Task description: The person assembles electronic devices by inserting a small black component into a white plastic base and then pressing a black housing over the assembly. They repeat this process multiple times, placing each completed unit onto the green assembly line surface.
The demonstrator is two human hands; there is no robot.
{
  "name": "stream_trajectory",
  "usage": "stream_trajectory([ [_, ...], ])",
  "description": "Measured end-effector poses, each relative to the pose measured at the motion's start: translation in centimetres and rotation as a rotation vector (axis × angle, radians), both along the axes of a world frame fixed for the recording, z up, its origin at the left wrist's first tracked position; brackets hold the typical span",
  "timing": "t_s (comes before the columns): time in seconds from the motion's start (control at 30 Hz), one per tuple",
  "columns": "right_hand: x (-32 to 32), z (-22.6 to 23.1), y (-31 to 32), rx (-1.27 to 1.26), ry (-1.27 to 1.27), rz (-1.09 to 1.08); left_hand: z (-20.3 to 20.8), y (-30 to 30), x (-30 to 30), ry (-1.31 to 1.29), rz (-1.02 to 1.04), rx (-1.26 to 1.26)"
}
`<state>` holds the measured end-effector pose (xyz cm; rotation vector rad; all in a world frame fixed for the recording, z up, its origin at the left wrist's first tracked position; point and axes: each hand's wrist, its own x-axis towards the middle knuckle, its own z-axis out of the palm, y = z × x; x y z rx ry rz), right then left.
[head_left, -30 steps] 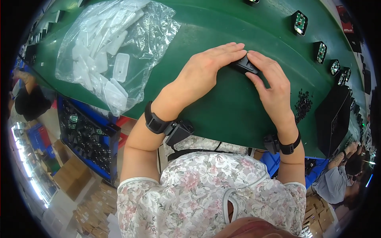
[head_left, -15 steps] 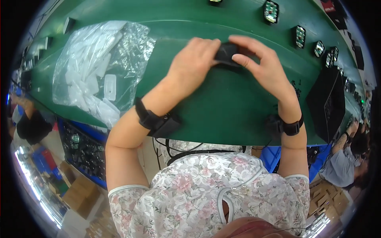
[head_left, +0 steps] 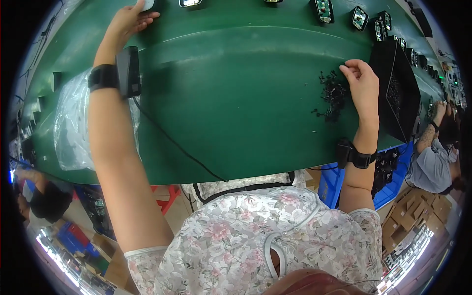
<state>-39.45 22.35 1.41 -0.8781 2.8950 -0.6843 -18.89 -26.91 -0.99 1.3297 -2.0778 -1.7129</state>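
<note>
Moved apart, left hand (head_left: 128,21) touches a pale piece (head_left: 148,5), grip unclear; right hand (head_left: 364,84) is pinched narrow beside black parts (head_left: 333,96).

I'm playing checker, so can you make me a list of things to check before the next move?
Left hand gripping the pale piece: cannot tell; the picture's edge cuts it off.
Right hand beside the black bits: ok.
Right hand holding a bit: cannot tell; too small.
Black bits all in one pile: not ok; some lie apart.
Plastic bag in full view: not ok; left forearm covers part.
</note>
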Motion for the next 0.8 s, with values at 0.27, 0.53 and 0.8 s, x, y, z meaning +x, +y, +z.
stream_trajectory([
  [0.27, 0.6, -2.1, 1.1, 0.141, 0.238, 0.182, 3.1, 5.4, 3.3, 0.065, 0.151, -0.668],
  [0.53, -0.5, -1.6, 3.2, -0.070, -0.002, 0.138, 10.0, 17.8, 19.3, -0.357, -0.001, -0.814],
  [0.8, 4.9, 0.4, -3.2, -0.359, -0.256, 0.316, 2.1, 20.5, 22.7, -0.732, -0.024, -1.128],
])
